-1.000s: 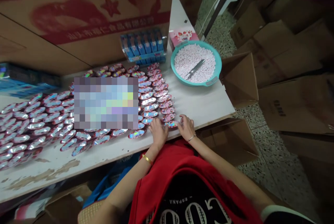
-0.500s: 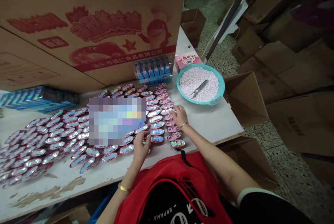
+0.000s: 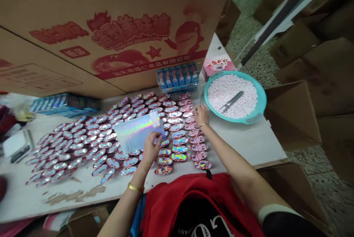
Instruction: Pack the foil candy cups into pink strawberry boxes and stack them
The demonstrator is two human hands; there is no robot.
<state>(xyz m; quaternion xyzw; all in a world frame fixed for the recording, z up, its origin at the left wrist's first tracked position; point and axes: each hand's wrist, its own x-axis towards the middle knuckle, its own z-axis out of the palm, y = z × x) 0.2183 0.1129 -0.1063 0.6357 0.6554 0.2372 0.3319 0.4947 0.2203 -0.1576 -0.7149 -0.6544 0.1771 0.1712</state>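
Note:
My left hand (image 3: 152,144) has its thumb and fingers pinched at the right end of a shiny, iridescent sheet (image 3: 135,133), which lies across rows of small oval packs (image 3: 106,126). These packs have silvery tops and red-patterned sides. My right hand (image 3: 201,116) rests at the rightmost column of packs, its fingers curled down over one; whatever is between the fingertips is hidden. Several packs in that column, such as the pink-topped pack (image 3: 198,140), show round pink shapes instead of silver.
A turquoise basin (image 3: 261,110) of small pale pellets, with a grey blade-like tool (image 3: 233,101) on them, stands right. Behind are a pink box (image 3: 218,65), boxed blue packs (image 3: 178,78) and a large carton (image 3: 124,38). A white device (image 3: 17,145) sits far left. Open cartons (image 3: 293,111) stand beside the table.
The camera view has shifted left, so the table appears further right. My left hand has moved up along the sheet's right end. My right hand has moved slightly up its column.

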